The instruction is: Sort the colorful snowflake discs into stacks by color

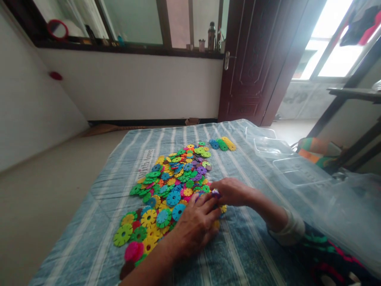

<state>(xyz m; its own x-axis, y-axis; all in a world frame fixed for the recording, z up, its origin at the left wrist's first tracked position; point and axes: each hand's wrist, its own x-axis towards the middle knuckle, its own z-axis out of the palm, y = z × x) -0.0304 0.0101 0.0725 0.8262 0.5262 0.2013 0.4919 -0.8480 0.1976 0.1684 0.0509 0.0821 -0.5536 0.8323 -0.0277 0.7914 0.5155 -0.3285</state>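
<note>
A long pile of colourful notched plastic discs (174,197) lies on the striped blue cloth. My left hand (198,222) reaches over the near right side of this pile, fingers bent and close together, and what lies under them is hidden. My right hand (232,191) meets it at the pile's right edge, its fingertips closed on a small purple notched disc (216,194), partly covered by the fingers. The two hands' fingertips are nearly touching. Yellow discs (224,208) show just beside and below them.
Stacked rows of blue, green and yellow discs (222,143) lie apart at the far end. Clear plastic containers (300,171) and a plastic bag (354,206) rest on the right. Past the cloth (119,171) are a wall and a dark red door (250,59).
</note>
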